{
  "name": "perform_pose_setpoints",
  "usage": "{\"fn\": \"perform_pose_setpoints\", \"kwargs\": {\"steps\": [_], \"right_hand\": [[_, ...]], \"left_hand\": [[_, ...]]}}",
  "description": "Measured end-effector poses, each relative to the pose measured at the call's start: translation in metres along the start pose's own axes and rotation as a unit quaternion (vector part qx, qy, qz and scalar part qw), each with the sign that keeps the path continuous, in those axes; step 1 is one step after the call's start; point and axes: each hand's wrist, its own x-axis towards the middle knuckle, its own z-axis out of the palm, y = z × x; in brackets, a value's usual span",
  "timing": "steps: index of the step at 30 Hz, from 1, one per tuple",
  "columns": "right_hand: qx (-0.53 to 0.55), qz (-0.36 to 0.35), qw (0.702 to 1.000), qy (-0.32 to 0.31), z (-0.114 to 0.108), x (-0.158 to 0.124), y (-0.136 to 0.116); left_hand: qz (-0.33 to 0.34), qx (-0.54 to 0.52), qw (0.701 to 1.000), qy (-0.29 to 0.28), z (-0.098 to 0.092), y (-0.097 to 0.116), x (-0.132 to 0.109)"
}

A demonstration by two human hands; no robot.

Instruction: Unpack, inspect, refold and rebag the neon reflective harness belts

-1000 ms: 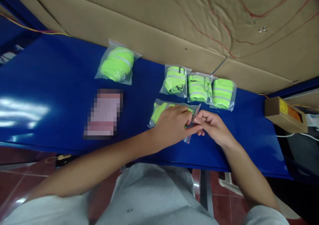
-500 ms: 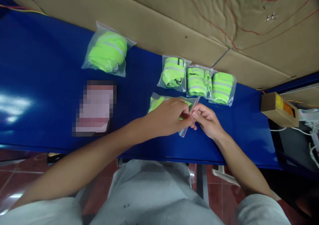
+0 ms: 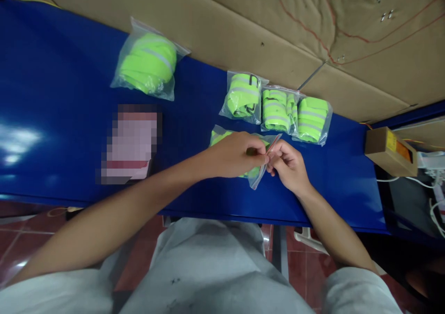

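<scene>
A clear zip bag (image 3: 256,179) with neon-yellow reflective material inside lies on the blue table under my hands. My left hand (image 3: 241,154) reaches across the bag, thumb and forefinger pinching its red-lined zip edge. Close beside it, my right hand (image 3: 290,166) has its fingers curled and closed on the same edge. The left hand and forearm cover much of the bag and its contents. Just beyond stand three more filled bags in a row: a left one (image 3: 243,96), a middle one (image 3: 276,110) and a right one (image 3: 312,119).
Another filled bag (image 3: 149,64) lies at the back left. A blurred-out rectangular object (image 3: 130,142) is nearer me on the left. Brown padded panels (image 3: 208,31) border the table's back. At the right end sits a small cardboard box (image 3: 378,152) near white cables.
The left thumb and forefinger now show more clearly at the bag's zip edge, with a gap between them. Both hands stay close together; the whole view has shifted slightly.
</scene>
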Motion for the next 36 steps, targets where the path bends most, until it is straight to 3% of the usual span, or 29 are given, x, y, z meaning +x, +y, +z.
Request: {"fn": "perform_pose_setpoints", "kwargs": {"steps": [2,5,7,10,13,16,20,23,26,28,33,36], "right_hand": [[-0.044,-0.019,0.998,0.043,0.001,0.001,0.001],[-0.094,-0.019,0.994,0.059,-0.003,0.005,0.001],[-0.112,-0.008,0.992,0.061,-0.009,0.006,0.001],[-0.177,-0.037,0.977,0.116,-0.015,0.003,-0.003],[-0.226,-0.093,0.953,0.179,-0.015,-0.002,-0.008],[-0.260,-0.127,0.942,0.171,-0.012,-0.006,-0.012],[-0.317,-0.076,0.939,0.107,-0.015,-0.004,-0.011],[-0.317,-0.029,0.945,0.074,-0.022,0.001,-0.004],[-0.274,-0.007,0.961,0.043,-0.027,0.006,0.003],[-0.230,0.009,0.973,0.028,-0.028,0.007,0.007],[-0.083,0.069,0.994,-0.008,-0.030,0.009,0.010],[0.006,0.080,0.997,0.022,-0.031,0.010,0.007]], "left_hand": [[-0.024,-0.085,0.995,0.035,-0.006,-0.002,0.002],[0.012,-0.141,0.977,0.161,-0.016,0.000,0.001],[0.080,-0.087,0.965,0.233,-0.021,0.003,-0.003],[0.175,0.023,0.946,0.271,-0.018,0.007,-0.008],[0.197,0.072,0.940,0.268,-0.009,0.007,-0.010],[0.190,0.105,0.945,0.244,-0.009,0.008,-0.009],[0.212,0.212,0.940,0.160,-0.030,0.008,-0.016],[0.145,0.359,0.916,0.105,-0.045,-0.003,-0.023],[0.044,0.431,0.900,0.048,-0.047,-0.019,-0.025],[0.020,0.427,0.903,0.024,-0.043,-0.025,-0.023],[0.046,0.446,0.894,0.013,-0.027,-0.020,-0.016],[0.096,0.480,0.870,0.048,-0.015,-0.018,-0.012]]}}
